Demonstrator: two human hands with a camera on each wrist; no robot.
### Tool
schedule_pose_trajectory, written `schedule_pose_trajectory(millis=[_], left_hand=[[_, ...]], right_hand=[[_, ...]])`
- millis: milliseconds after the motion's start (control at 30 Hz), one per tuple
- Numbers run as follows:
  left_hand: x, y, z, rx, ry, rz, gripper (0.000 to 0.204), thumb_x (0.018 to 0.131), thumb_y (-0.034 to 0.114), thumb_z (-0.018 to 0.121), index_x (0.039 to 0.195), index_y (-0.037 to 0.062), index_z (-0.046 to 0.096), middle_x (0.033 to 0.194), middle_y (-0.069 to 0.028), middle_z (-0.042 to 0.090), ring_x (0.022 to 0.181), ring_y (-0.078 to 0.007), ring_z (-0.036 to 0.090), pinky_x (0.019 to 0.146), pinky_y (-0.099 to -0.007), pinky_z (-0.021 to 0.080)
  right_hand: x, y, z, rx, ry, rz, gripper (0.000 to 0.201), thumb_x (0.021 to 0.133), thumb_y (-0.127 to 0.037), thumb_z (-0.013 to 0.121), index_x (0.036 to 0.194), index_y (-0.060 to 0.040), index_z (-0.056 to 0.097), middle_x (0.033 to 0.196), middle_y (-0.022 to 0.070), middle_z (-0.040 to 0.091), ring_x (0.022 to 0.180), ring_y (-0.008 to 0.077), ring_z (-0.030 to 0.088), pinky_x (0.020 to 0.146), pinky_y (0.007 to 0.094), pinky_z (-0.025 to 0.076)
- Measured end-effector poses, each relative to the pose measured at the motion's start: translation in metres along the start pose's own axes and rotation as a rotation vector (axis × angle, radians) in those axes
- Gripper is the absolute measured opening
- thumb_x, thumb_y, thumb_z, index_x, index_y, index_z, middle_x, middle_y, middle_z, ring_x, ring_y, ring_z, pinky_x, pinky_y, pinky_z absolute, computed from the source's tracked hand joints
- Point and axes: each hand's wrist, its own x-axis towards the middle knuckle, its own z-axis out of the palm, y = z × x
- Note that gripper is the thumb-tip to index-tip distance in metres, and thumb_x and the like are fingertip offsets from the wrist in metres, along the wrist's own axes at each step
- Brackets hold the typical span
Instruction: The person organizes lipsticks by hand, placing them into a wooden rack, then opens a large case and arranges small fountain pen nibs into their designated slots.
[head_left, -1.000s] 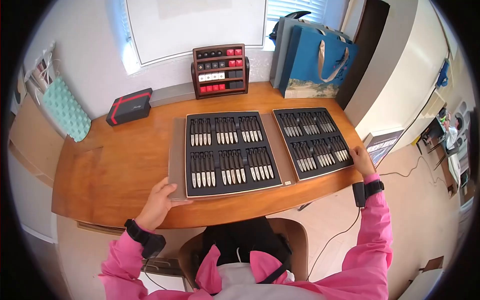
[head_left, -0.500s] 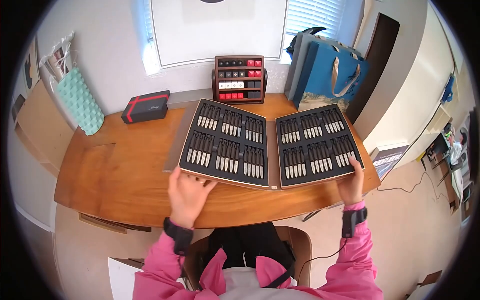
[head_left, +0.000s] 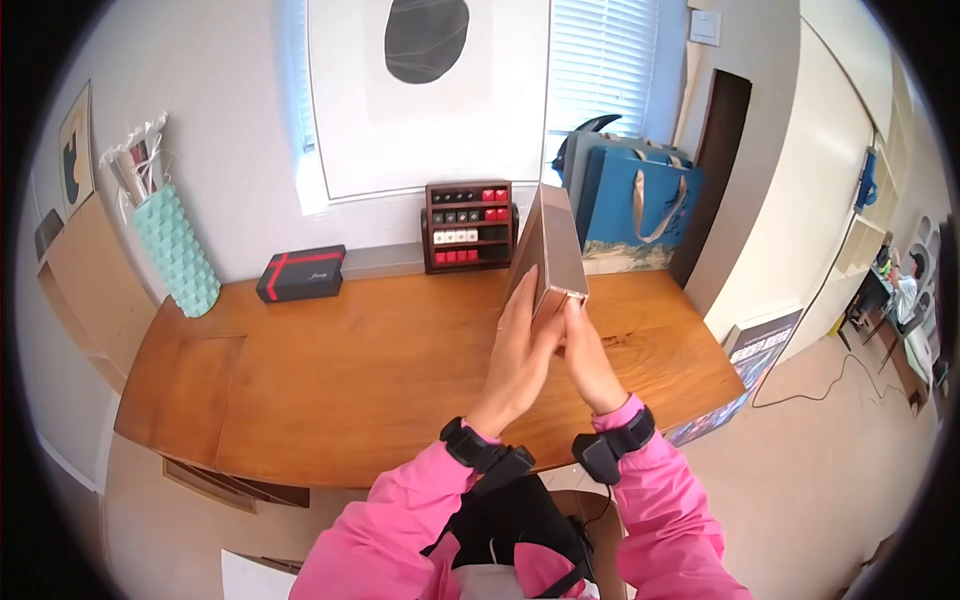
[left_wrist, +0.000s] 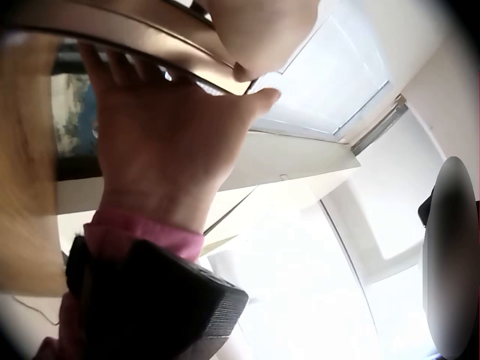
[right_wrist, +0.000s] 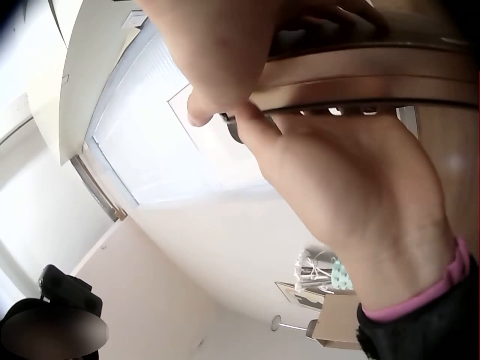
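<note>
A brown case [head_left: 563,235], folded closed, is held on edge above the desk, its near end towards the person. The left hand [head_left: 515,355] presses on its left side with straight fingers, and the right hand [head_left: 592,362] on its right side. Both thumbs are near the case's near end. In the left wrist view the right hand [left_wrist: 165,135] lies flat along the case [left_wrist: 169,45]. The left hand [right_wrist: 360,180] does so along the case [right_wrist: 330,82] in the right wrist view. The rows of dark-handled pieces inside are hidden, apart from small glints at the gap.
On the wooden desk [head_left: 350,380] stand a black box with red ribbon [head_left: 302,274], a small rack of coloured cubes [head_left: 466,226] and blue paper bags [head_left: 635,210]. A teal vase [head_left: 178,252] stands at the left. A chair [head_left: 600,540] is below.
The opened case has been lifted, folded shut and turned on edge. Both hands have come together around it near the middle, and the view has tilted upward.
</note>
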Motion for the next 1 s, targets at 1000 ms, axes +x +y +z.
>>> schedule_pose_trajectory(millis=[1000], left_hand=[[-0.069,-0.016,-0.054,0.301,-0.394,-0.061,0.053,0.083,0.007,0.072,0.135,0.0066,0.059,0.15,-0.0155,0.05,0.142,-0.0351,0.042,0.116,-0.0441,0.035]], right_hand=[[-0.08,0.038,-0.286,0.584,0.777,0.5,0.045,0.083,-0.037,0.067,0.117,-0.0066,0.065,0.116,0.0074,0.066,0.109,0.027,0.061,0.098,0.0417,0.049]])
